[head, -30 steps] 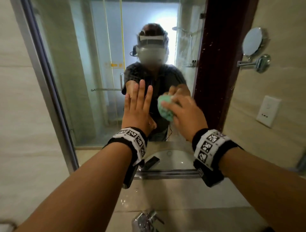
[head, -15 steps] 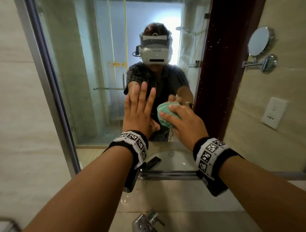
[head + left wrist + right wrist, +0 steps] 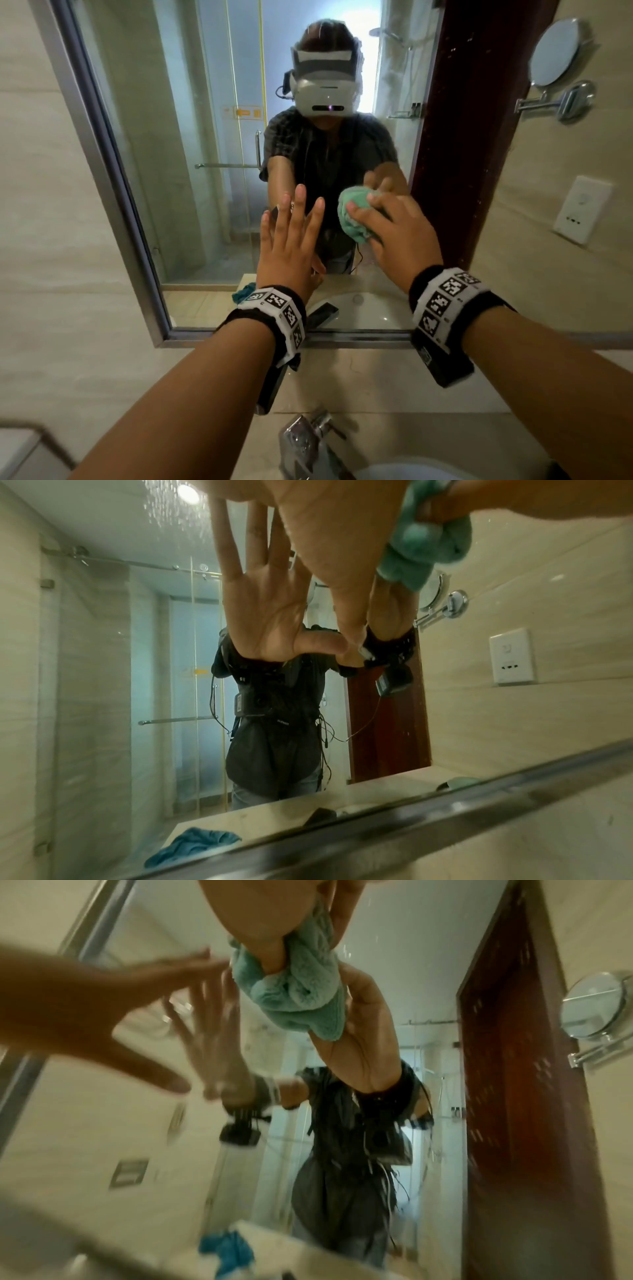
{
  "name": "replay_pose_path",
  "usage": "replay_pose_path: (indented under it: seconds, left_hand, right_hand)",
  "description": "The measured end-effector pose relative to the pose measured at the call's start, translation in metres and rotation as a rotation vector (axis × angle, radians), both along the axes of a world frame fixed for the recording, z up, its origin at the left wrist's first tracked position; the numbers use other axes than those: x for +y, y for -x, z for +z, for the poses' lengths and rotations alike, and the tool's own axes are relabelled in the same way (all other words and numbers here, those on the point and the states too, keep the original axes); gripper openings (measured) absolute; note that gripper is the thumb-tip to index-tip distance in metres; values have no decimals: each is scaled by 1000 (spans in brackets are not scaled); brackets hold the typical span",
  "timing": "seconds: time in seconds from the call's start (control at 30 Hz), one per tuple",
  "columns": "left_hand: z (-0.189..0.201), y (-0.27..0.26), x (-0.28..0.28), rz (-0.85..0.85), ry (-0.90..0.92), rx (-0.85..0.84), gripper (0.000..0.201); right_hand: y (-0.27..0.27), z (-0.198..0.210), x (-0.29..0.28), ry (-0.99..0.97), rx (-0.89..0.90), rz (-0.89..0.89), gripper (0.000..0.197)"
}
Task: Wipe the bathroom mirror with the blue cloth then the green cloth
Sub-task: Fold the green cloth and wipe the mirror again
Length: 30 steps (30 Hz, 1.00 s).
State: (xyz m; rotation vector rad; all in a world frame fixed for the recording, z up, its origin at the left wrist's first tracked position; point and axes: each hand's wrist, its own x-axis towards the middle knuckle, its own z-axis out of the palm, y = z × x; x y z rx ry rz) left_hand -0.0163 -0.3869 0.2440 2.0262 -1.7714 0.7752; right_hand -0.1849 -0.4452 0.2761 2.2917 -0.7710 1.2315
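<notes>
The bathroom mirror point(image 3: 205, 171) fills the wall ahead in a metal frame. My right hand point(image 3: 387, 222) grips a bunched green cloth point(image 3: 356, 219) and holds it against the glass, right of centre. The green cloth point(image 3: 294, 988) shows crumpled between fingers and palm in the right wrist view, and the green cloth point(image 3: 424, 547) appears at the top of the left wrist view. My left hand point(image 3: 294, 219) lies flat on the glass with straight, spread fingers, just left of the cloth. The blue cloth point(image 3: 195, 844) shows only as a reflection, lying on the counter.
A chrome faucet point(image 3: 308, 442) and the sink rim point(image 3: 445, 469) sit below my arms. On the right wall hang a round swing-arm mirror point(image 3: 555, 51) and a white socket plate point(image 3: 582, 209). The mirror reflects a glass shower door and a dark red door.
My right hand has shifted the green cloth a little across the glass. The left hand stays flat on the mirror. The head view has moved slightly.
</notes>
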Motion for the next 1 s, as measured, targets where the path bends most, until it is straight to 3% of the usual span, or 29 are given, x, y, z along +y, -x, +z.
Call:
replay_pose_path:
  seconds: [0.1, 0.2, 0.3, 0.43, 0.5, 0.57, 0.77, 0.9, 1.0]
  left_hand:
    - [-16, 2, -2, -13, 2, 23, 117]
    - [-27, 2, -4, -13, 15, 40, 117]
    - [-35, 1, -1, -6, -24, 30, 115]
    - [-44, 1, 1, -3, -50, 29, 113]
    - [-50, -1, 0, -18, -32, 26, 115]
    - [-57, -5, 0, -42, 0, 18, 119]
    - [-82, -14, -1, -19, 7, -44, 122]
    - [-93, -14, -1, -37, 49, -27, 115]
    - [-92, -11, 7, -49, -39, 0, 111]
  right_hand:
    - [5, -60, 3, -10, 241, -13, 65]
    - [14, -102, 6, -115, 419, -8, 62]
    - [18, -90, 6, -116, 388, 2, 58]
    - [14, -39, 5, -97, -25, -21, 53]
    - [11, -28, 1, -85, -141, -36, 55]
    - [9, -39, -2, -51, -120, -39, 54]
    - [7, -115, 3, 12, 164, 23, 38]
    - [7, -155, 6, -114, 343, 43, 40]
    - [10, -165, 13, -254, 347, 30, 43]
